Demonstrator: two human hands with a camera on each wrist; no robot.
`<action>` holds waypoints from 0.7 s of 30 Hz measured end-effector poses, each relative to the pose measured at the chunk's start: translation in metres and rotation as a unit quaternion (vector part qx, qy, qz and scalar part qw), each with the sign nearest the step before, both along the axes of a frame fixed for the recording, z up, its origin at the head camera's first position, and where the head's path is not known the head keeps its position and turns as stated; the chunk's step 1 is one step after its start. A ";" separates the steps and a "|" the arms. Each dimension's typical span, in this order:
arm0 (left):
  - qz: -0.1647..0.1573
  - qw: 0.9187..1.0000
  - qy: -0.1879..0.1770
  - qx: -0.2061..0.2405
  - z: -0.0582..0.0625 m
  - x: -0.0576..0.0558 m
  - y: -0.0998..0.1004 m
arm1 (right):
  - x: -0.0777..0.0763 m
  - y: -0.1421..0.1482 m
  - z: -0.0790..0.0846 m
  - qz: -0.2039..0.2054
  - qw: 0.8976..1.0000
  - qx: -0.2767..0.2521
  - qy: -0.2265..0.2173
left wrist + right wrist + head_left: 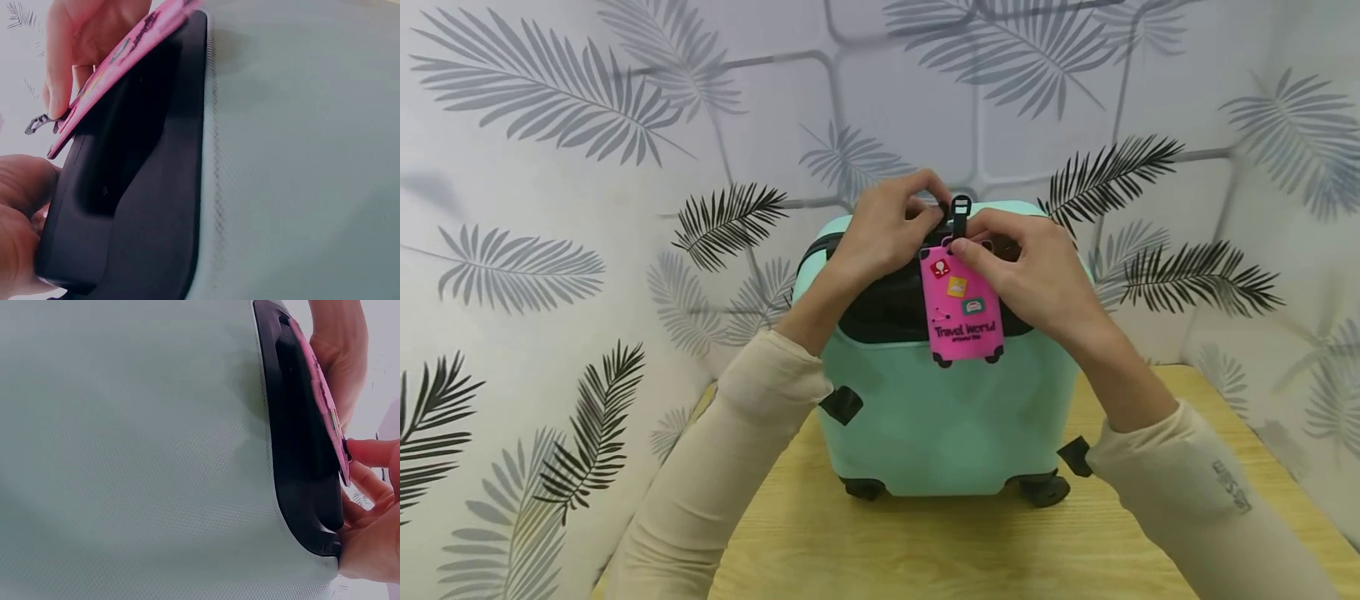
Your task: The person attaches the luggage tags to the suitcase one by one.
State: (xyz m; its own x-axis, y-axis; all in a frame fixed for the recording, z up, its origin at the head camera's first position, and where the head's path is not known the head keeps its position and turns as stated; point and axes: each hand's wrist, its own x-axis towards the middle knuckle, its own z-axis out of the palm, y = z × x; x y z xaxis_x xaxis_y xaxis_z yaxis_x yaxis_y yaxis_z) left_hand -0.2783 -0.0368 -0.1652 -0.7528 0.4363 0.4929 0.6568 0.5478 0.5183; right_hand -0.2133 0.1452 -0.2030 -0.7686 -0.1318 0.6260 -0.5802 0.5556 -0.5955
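Note:
A pink luggage tag (964,308) with "Travel World" lettering hangs in front of the mint-green suitcase (947,417), over its black handle panel (880,308). My right hand (1037,262) pinches the tag near its top, thumb in front. From there the black strap (960,218) stands up, ending in a small buckle. My left hand (887,225) is at the suitcase's top edge, its curled thumb and fingers pinching a small black piece like the strap's other end. In the left wrist view, the left hand (22,219) is partly hidden behind the black panel.
The suitcase stands upright on black wheels (1043,490) on a yellow wood-grain table (925,550). Close behind and at both sides rise walls (775,108) with a leaf pattern. Black straps (842,405) stick out at both sleeve cuffs.

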 end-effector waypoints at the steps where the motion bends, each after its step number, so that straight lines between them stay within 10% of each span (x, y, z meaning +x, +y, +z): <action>1: -0.004 1.000 0.002 0.003 0.000 0.000 0.000 | 0.000 0.000 0.000 -0.003 1.000 -0.002 0.000; 21: -0.017 0.997 0.029 0.073 -0.007 0.002 0.000 | 0.000 -0.007 -0.002 -0.015 1.000 0.007 0.021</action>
